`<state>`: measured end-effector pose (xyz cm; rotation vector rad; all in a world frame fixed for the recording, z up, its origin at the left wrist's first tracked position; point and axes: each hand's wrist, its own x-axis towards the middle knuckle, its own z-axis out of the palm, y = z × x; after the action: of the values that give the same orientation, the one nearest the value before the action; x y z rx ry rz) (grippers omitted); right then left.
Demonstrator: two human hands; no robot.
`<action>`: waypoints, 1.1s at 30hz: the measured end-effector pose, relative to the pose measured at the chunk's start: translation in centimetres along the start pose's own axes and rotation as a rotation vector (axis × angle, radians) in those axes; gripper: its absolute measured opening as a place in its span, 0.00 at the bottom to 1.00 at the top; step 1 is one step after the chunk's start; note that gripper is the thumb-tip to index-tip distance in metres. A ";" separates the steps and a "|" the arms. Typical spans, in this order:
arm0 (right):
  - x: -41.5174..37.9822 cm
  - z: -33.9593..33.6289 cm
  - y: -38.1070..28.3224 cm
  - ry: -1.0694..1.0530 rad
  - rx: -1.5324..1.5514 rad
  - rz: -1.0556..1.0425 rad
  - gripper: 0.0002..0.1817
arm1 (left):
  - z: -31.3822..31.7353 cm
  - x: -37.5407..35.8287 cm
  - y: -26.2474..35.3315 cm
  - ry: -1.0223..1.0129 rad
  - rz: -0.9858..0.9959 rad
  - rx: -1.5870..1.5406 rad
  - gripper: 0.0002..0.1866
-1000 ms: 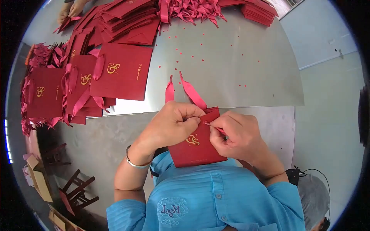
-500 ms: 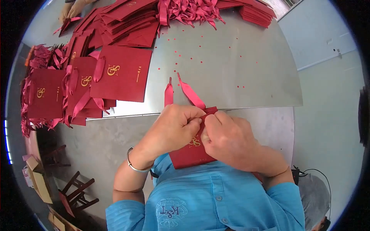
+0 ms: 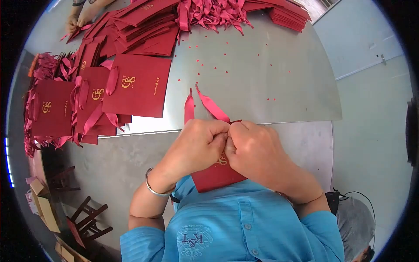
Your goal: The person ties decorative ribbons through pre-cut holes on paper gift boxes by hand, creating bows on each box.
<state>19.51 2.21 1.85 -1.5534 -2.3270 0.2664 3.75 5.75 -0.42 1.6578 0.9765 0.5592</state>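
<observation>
A dark red paper bag (image 3: 218, 177) with gold lettering is held upright against the blue shirt, at the table's near edge. My left hand (image 3: 198, 144), with a metal bangle on its wrist, pinches the bag's top edge. Right beside it, my right hand (image 3: 255, 148) is closed at the same edge, the fingertips of both meeting. A pink ribbon (image 3: 211, 105) runs from the bag onto the table, and a second ribbon end (image 3: 189, 109) lies left of it. What the fingertips pinch is hidden.
Finished bags with ribbons (image 3: 137, 85) lie at the left. Stacked flat bags (image 3: 144, 26) and a ribbon heap (image 3: 214, 13) are at the back. Red dots dot the metal table (image 3: 297, 96). Another person's hands (image 3: 83, 17) work at upper left. A wooden stool (image 3: 87, 220) stands below.
My right hand has moved slightly left and up against my left hand. The ribbon ends have shifted a little left.
</observation>
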 end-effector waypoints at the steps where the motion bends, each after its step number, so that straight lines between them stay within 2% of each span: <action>1: -0.1 0.0 0.4 0.025 0.063 -0.025 0.06 | 0.0 0.0 0.0 0.035 0.009 -0.042 0.08; 5: -0.3 -0.2 0.2 0.013 0.102 -0.022 0.06 | 0.1 -0.3 -0.1 0.021 0.019 -0.077 0.08; 6: -0.3 -0.6 0.3 0.011 0.107 -0.018 0.06 | 0.2 -0.3 -0.2 0.034 0.043 -0.002 0.09; 9: 0.4 -1.8 1.8 -0.020 0.191 -0.108 0.05 | 0.5 -0.6 0.2 0.069 0.047 0.064 0.08; 11: 1.6 -2.4 3.7 0.095 0.410 -0.316 0.09 | 0.6 -0.8 0.3 0.101 0.033 0.056 0.08; 12: 1.7 -2.8 4.5 -0.047 0.500 -0.210 0.08 | 0.8 -1.0 0.2 0.168 0.080 0.101 0.08; 13: 2.1 -2.7 4.7 -0.040 0.499 -0.202 0.08 | 1.0 -1.1 0.1 0.229 0.129 0.147 0.09; 15: 3.1 -2.6 5.2 -0.378 0.788 0.156 0.07 | 1.7 -1.2 -0.4 0.275 0.163 0.144 0.10; 17: 4.1 -2.9 5.5 -0.422 0.752 0.143 0.06 | 2.1 -1.3 -0.3 0.326 0.198 0.137 0.11; 19: 4.9 -3.0 5.8 -0.471 0.715 0.126 0.06 | 1.9 -1.5 0.0 0.271 0.119 0.146 0.12; 21: 5.5 -2.7 6.0 -0.706 0.787 0.157 0.07 | 2.1 -1.5 -0.1 0.260 0.125 0.138 0.12; 22: 5.9 -2.8 6.0 -0.701 0.788 0.156 0.07 | 2.1 -1.5 -0.1 0.254 0.128 0.128 0.12; 24: 6.8 -3.1 5.8 -0.876 0.639 0.075 0.08 | 2.2 -1.4 -0.4 0.250 0.147 0.144 0.12; 25: 7.3 -3.0 5.8 -0.871 0.638 0.077 0.08 | 2.3 -1.3 -0.4 0.245 0.163 0.156 0.12; 27: 8.0 -2.8 6.0 -0.999 0.699 0.127 0.10 | 2.3 -1.4 -0.3 0.240 0.164 0.151 0.12; 31: 9.3 -1.6 6.5 -1.056 0.729 0.114 0.13 | 2.3 -1.7 -0.3 0.261 0.207 0.188 0.12; 33: 9.6 -0.9 6.6 -1.183 0.790 0.267 0.16 | 2.4 -1.9 -0.1 0.269 0.248 0.271 0.12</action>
<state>22.18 13.62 2.07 -1.3686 -2.0665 2.3390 4.50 2.83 -1.03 1.9980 1.0837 0.8641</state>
